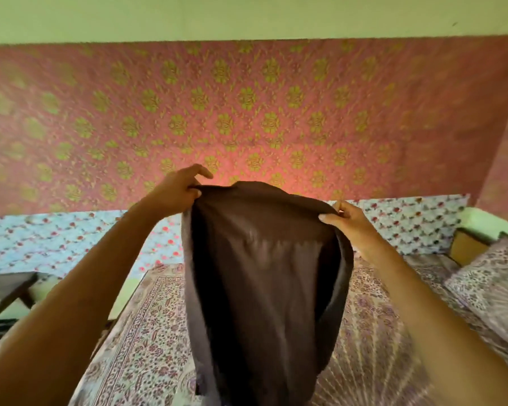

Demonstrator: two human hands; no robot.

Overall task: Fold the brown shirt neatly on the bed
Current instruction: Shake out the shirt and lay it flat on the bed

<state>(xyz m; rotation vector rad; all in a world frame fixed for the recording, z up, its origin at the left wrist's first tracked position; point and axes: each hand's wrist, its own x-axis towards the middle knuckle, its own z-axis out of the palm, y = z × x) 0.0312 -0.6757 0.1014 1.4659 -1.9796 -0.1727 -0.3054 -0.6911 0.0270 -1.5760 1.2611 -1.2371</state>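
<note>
The left hand pinches the shirt's top edge at centre frame, index finger stretched free; the right hand, just right of centre, grips the opposite top corner. Behind, the red wall cloth fills the upper frame. The bed spreads across the bottom. The brown shirt hangs between the hands, above the bed. A pillow lies at right.

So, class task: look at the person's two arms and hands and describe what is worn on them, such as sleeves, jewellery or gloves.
Both forearms are bare right to the bottom edge of the picture, so no sleeves show. The left hand and right hand are bare too: no gloves, and no watch, bracelet or ring can be seen. The nails on the fingers look short and unpainted, though the picture is slightly blurred.
</note>
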